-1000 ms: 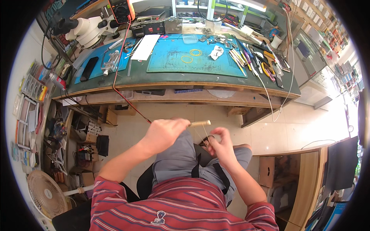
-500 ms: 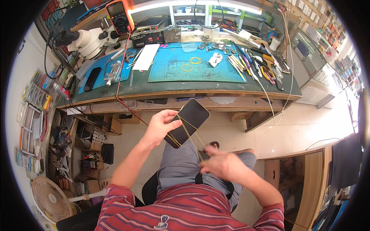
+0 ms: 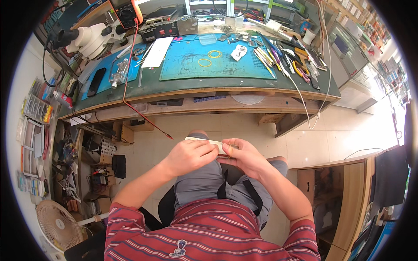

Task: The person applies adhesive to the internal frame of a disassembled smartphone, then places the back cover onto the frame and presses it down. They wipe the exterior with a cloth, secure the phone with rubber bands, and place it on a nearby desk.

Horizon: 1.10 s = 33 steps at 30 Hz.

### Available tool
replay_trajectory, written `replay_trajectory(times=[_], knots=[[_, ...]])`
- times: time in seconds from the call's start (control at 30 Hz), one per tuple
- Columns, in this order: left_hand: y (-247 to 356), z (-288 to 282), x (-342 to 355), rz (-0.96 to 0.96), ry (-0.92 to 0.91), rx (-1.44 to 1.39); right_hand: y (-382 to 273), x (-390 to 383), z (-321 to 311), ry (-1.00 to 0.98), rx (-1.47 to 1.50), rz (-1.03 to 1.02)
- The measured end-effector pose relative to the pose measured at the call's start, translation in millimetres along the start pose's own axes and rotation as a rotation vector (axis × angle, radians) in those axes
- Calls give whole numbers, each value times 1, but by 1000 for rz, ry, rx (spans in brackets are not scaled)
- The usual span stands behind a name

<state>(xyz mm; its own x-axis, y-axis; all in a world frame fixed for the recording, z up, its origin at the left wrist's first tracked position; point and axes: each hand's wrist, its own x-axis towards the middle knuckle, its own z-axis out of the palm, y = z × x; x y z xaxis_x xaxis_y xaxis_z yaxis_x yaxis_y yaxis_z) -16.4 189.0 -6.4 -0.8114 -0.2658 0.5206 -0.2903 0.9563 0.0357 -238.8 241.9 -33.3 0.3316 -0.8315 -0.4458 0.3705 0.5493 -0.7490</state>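
Over my lap, a smartphone [image 3: 213, 142] is tipped so that its pale side and edge show. My left hand [image 3: 191, 156] is closed around its left part, fingers curled over it. At its right end, my right hand [image 3: 244, 157] grips the phone between thumb and fingers. A thin strand of rubber band [image 3: 229, 144] shows by the right fingertips; the rest of its wrap is hidden by the hands. Two loose yellow rubber bands, one [image 3: 214, 54] farther and one [image 3: 205, 62] nearer, lie on the blue work mat [image 3: 183, 71].
Ahead is a workbench [image 3: 209, 87] carrying a white microscope [image 3: 89, 41], another phone [image 3: 96, 81], a white paper sheet [image 3: 157, 52], a crumpled white wad [image 3: 238, 52] and several hand tools [image 3: 296, 65]. A red cable [image 3: 143, 120] hangs over its front edge. A fan [image 3: 58, 226] stands at left.
The phone has tilted from its dark face to its pale side. My right hand has come up from pulling the stretched band to the phone's right end. The left hand now covers more of it.
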Motion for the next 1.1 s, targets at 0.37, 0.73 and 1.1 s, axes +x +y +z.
replay_trajectory(times=[0.37,0.73,1.1], knots=[[0,25,-10,-893,272,-944,-1,13,-3,298,-237,-376],[-10,58,-22,-1134,794,-1379,24,39,34,465,-559,-474],[-14,30,-57,-1222,685,-1850,-165,164,23,422,-1516,-899]])
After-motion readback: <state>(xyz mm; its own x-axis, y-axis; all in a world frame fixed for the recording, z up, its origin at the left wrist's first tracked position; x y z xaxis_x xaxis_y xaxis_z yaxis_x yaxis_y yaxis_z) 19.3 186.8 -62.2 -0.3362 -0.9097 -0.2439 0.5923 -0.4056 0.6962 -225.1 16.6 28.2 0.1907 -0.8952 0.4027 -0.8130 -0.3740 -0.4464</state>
